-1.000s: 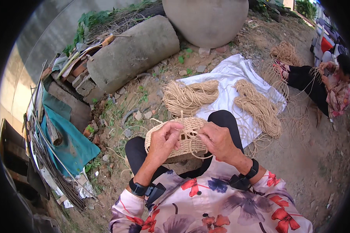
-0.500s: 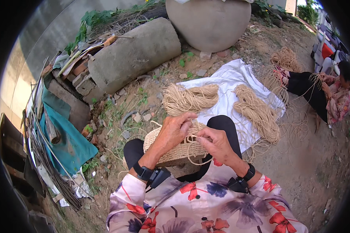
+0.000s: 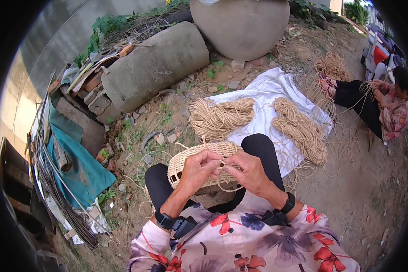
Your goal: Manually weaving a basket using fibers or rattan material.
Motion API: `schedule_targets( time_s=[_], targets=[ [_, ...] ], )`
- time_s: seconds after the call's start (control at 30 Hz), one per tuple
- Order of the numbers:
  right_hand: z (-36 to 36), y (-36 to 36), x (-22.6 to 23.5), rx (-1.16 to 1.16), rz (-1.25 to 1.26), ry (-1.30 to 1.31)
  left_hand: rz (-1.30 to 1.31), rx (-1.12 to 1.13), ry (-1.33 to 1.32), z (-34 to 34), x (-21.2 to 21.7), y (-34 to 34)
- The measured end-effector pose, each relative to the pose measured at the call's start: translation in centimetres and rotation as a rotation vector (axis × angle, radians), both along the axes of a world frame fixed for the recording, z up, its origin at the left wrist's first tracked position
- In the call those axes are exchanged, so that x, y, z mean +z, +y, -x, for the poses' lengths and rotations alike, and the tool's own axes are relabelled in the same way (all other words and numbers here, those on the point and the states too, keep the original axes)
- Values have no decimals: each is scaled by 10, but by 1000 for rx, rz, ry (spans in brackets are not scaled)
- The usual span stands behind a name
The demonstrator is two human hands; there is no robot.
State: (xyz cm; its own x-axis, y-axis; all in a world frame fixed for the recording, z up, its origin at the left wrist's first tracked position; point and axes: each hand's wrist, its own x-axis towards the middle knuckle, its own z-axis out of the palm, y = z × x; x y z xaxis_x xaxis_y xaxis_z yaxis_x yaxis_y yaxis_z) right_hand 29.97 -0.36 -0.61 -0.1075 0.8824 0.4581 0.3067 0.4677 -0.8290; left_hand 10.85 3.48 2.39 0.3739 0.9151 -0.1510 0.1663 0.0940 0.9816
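A tan woven cord basket (image 3: 186,159) rests across my lap between my knees. Over its near side, my left hand (image 3: 201,167) pinches a strand of the tan cord (image 3: 223,182), thumb against fingers. Close by on the right, my right hand (image 3: 246,170) also pinches the cord, with its fingertips almost touching the left ones. A loop of this strand hangs below the hands in front of the basket. The exact spot where the cord meets the weave is hidden behind my fingers.
Two tan cord bundles, left (image 3: 222,117) and right (image 3: 299,131), lie by a white sheet (image 3: 263,90). At right a person (image 3: 394,106) sits handling cord beside another coil (image 3: 332,67). A concrete cylinder (image 3: 156,63), large round pot (image 3: 240,27) and teal cloth (image 3: 79,154) stand around.
My left hand has come down and toward me from the basket's far edge, uncovering more of the weave. My right hand has shifted slightly left, and the fingertips have drawn together.
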Motion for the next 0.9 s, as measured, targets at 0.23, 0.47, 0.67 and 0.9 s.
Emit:
schedule_targets(
  time_s=[0.23, 0.47, 0.67, 0.9],
  targets=[
    [-6, 6, 1, -57, 51, -39, -431, 234, 439, 32, 6, -16],
    [9, 17, -6, -105, 11, -178, 14, -37, 309, 32, 19, -27],
    [14, 30, -8, 17, 53, -233, 440, -41, -123, 32, 8, -11],
    [19, 23, -17, -103, -22, -238, 484, -2, -255, 21, -5, -8]
  ],
)
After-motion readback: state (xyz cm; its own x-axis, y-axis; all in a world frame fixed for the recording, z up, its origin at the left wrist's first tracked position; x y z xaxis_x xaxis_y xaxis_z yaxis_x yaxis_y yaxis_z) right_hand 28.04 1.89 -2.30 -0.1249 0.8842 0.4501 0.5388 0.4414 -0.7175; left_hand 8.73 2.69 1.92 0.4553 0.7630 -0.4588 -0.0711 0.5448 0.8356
